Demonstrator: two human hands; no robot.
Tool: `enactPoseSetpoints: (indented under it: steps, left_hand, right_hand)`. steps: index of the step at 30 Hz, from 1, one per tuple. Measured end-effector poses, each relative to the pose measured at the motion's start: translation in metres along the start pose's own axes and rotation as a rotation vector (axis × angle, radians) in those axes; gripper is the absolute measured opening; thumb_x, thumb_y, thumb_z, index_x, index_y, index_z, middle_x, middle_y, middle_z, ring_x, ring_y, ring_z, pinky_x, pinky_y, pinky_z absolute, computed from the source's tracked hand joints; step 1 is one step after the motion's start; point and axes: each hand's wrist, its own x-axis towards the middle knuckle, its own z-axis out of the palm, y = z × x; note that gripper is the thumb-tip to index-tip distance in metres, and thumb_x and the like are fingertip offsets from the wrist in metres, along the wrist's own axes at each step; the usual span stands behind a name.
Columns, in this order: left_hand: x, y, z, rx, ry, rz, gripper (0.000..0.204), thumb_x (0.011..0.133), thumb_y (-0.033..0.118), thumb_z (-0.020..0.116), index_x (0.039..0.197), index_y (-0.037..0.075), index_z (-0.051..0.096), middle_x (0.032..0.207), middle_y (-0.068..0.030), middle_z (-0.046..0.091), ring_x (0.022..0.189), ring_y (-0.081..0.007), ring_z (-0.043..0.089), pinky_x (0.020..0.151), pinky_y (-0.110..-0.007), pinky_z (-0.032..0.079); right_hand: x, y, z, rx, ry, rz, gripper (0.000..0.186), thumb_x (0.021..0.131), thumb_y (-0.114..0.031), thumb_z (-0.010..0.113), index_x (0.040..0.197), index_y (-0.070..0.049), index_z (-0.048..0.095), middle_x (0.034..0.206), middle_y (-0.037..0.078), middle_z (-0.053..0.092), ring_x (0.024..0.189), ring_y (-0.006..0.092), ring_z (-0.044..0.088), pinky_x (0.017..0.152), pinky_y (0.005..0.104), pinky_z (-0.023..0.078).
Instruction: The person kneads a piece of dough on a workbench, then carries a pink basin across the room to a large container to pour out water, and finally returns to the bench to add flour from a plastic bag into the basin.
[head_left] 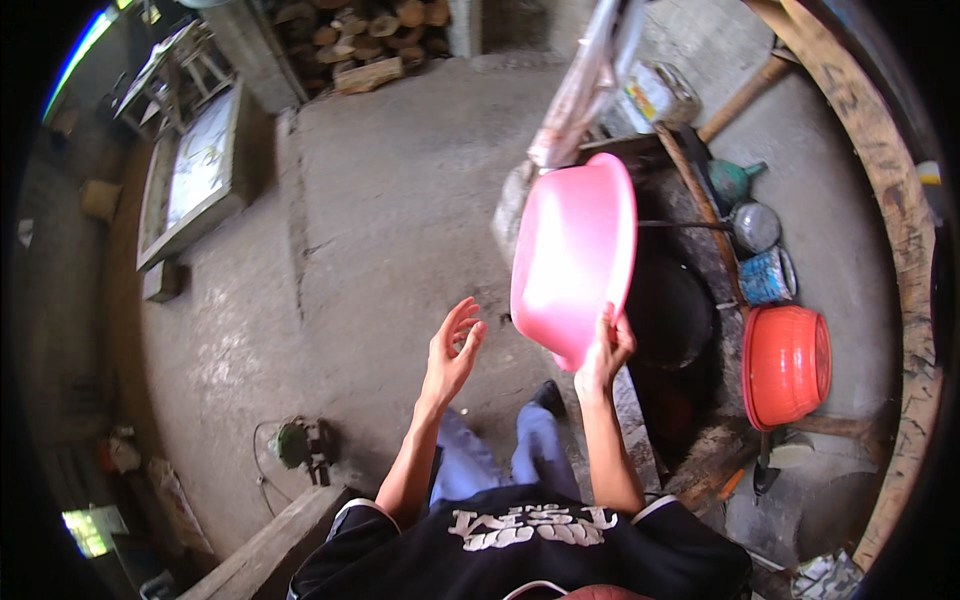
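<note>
My right hand [603, 350] grips the lower rim of a pink plastic basin [565, 240], held up on its side with its upper part by some hanging pale plastic [570, 110]. My left hand [452, 345] is raised to the left of the basin, apart from it, fingers loosely spread and empty. Right of the pink basin, a large dark pan [675, 315] sits in a sooty area with a long wooden pole [690, 180]. An orange-red basin [785, 365] rests further right, below a blue patterned container [768, 275].
Stacked firewood [365, 40] is at the back. A concrete-framed basin [190, 180] stands at left on the grey floor [340, 200]. A green machine with a cord [295, 445] is lower left, near a beam [270, 550]. A silver pot [755, 228] and green funnel [735, 178] lie right.
</note>
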Motion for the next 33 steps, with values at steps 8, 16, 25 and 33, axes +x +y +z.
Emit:
enactPoseSetpoints:
  steps: [8, 16, 25, 33]
  left_hand:
    - [-0.033, 0.018, -0.095, 0.315, 0.435, 0.224, 0.049, 0.076, 0.023, 0.061, 0.118, 0.005, 0.043, 0.118, -0.0134, 0.044, 0.107, -0.0215, 0.044, 0.088, -0.034, 0.035]
    - [-0.063, 0.036, -0.136, 0.739, 0.945, 0.368, 0.049, 0.071, 0.018, 0.064, 0.115, 0.005, 0.046, 0.123, -0.0147, 0.038, 0.116, -0.0292, 0.033, 0.095, -0.039, 0.029]
    - [-0.061, 0.034, -0.201, 0.571, 1.335, 0.296, 0.036, 0.078, 0.018, 0.056, 0.109, 0.002, 0.049, 0.115, -0.0137, 0.047, 0.107, -0.0249, 0.043, 0.090, -0.036, 0.033]
    - [-0.050, 0.064, -0.269, 0.220, 1.604, -0.139, 0.068, 0.078, 0.052, 0.048, 0.124, 0.003, 0.034, 0.110, -0.0170, 0.045, 0.100, -0.0267, 0.047, 0.081, -0.037, 0.039]
  right_hand:
    - [-0.014, 0.020, 0.108, 0.098, -0.579, 0.128, 0.023, 0.085, -0.022, 0.051, 0.080, -0.001, 0.057, 0.066, -0.006, 0.047, 0.059, 0.0026, 0.036, 0.056, 0.0188, 0.033]
    - [-0.080, 0.033, 0.234, 0.271, -0.814, 0.024, 0.033, 0.086, -0.016, 0.046, 0.115, 0.001, 0.045, 0.096, 0.009, 0.056, 0.083, 0.0136, 0.051, 0.075, 0.0268, 0.041]
    - [-0.152, 0.068, 0.326, 0.081, -1.263, -0.090, 0.034, 0.086, -0.011, 0.045, 0.117, 0.002, 0.044, 0.090, 0.008, 0.060, 0.078, 0.0098, 0.051, 0.069, 0.0243, 0.042]
    - [-0.200, 0.073, 0.389, -0.016, -1.705, -1.064, 0.035, 0.074, -0.004, 0.051, 0.107, -0.015, 0.057, 0.068, 0.003, 0.060, 0.058, 0.0107, 0.053, 0.073, 0.0288, 0.032]
